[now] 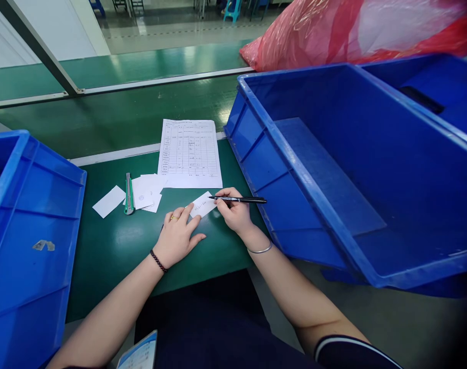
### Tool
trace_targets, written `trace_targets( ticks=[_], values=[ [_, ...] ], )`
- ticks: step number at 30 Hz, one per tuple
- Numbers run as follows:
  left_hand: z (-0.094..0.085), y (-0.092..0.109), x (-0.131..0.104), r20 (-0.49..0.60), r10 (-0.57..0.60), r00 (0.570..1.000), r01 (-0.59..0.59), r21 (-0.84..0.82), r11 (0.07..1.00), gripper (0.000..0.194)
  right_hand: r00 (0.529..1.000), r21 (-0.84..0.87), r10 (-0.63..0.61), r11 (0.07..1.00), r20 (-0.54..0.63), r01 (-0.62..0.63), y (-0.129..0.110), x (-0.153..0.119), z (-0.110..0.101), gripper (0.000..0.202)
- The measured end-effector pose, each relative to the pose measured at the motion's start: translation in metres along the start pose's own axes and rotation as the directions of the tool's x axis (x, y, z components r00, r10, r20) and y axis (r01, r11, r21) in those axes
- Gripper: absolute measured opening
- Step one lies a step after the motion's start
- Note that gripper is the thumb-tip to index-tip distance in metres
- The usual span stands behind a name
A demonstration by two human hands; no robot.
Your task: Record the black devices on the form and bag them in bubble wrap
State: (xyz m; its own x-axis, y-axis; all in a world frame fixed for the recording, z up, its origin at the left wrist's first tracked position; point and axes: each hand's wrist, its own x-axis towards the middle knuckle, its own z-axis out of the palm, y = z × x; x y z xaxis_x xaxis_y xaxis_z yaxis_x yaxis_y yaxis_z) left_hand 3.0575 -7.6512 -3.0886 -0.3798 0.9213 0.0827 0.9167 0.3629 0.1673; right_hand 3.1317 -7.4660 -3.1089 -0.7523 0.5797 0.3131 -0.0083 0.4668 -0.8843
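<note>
A small white card (203,205) with handwriting on it lies on the green table. My left hand (179,236) rests on the table with its fingers apart, its fingertips on the card's left edge. A black pen (252,200) is gripped in my right hand (235,211), its tip over the card's upper right. Behind the card lies a printed form (189,154) with a table grid. To the left are several white cards (145,192), a green box cutter (129,195) partly over them, and a white card (109,201) beside it.
Blue bins flank me: one (37,246) on the left, and a large one (295,169) on the right with another behind it. A red and clear plastic bag (325,33) is at the back right. A metal post (37,46) rises at the back left.
</note>
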Motion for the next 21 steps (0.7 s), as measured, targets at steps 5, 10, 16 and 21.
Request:
trace_targets(
  ticks=[5,10,16,21],
  values=[
    [0.0004,-0.0006,0.0,-0.006,0.0,1.0,0.0,-0.005,1.0,0.039,0.999,-0.021,0.031,0.999,0.032,-0.031,-0.0045,0.0002,-0.0011,0.008],
    [0.001,-0.0012,-0.0007,-0.009,0.0,1.0,-0.001,-0.003,1.0,0.039,0.999,-0.049,-0.002,0.999,0.045,0.004,-0.0049,0.0007,-0.0023,0.009],
    [0.0005,-0.0011,0.0002,-0.007,-0.004,1.0,0.004,-0.005,1.0,0.038,0.999,-0.051,-0.034,0.998,0.017,0.035,-0.0038,0.0008,-0.0014,0.009],
    [-0.0008,-0.0009,0.001,-0.006,-0.006,1.0,0.006,-0.001,1.0,0.039,0.999,-0.047,-0.036,0.998,0.013,0.037,-0.0039,0.0006,-0.0022,0.007]
  ],
)
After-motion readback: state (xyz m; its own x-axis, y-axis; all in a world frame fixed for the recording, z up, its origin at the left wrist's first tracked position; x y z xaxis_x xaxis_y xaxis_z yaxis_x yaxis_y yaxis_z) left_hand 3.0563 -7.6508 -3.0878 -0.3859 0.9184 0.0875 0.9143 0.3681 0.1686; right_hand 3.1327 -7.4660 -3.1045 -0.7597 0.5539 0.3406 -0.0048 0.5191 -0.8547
